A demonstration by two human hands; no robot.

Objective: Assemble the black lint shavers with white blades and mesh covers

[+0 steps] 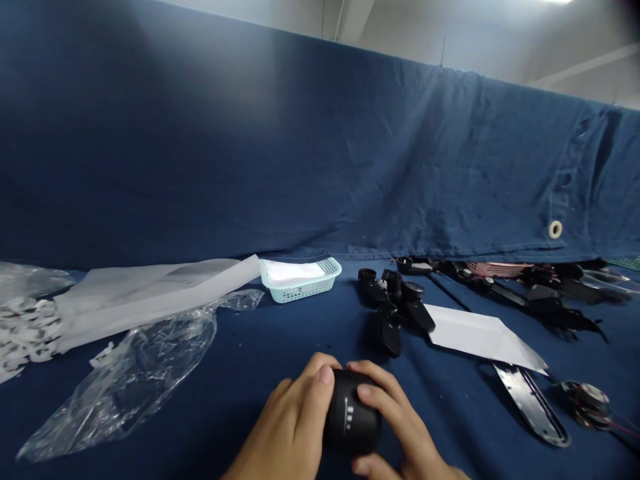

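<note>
Between my two hands is a black rounded device [353, 423] with small white printed marks on its face. My left hand [297, 417] is closed around its left side, the thumb lying along the upper edge. On the right side, my right hand [400, 420] grips it with the fingers on top and the thumb underneath. The device's underside and the tips of some left fingers are hidden. Beyond it on the blue cloth lies a cluster of black plastic parts [417, 310] with rounded ends.
A light blue basket [300, 291] holding white sheets stands at the back. Clear plastic film [145, 373], a white foam sheet [150, 293] and white small pieces [30, 333] lie left. On the right are white paper [480, 333], a silver-and-black panel [533, 403] and a wired round part [590, 400].
</note>
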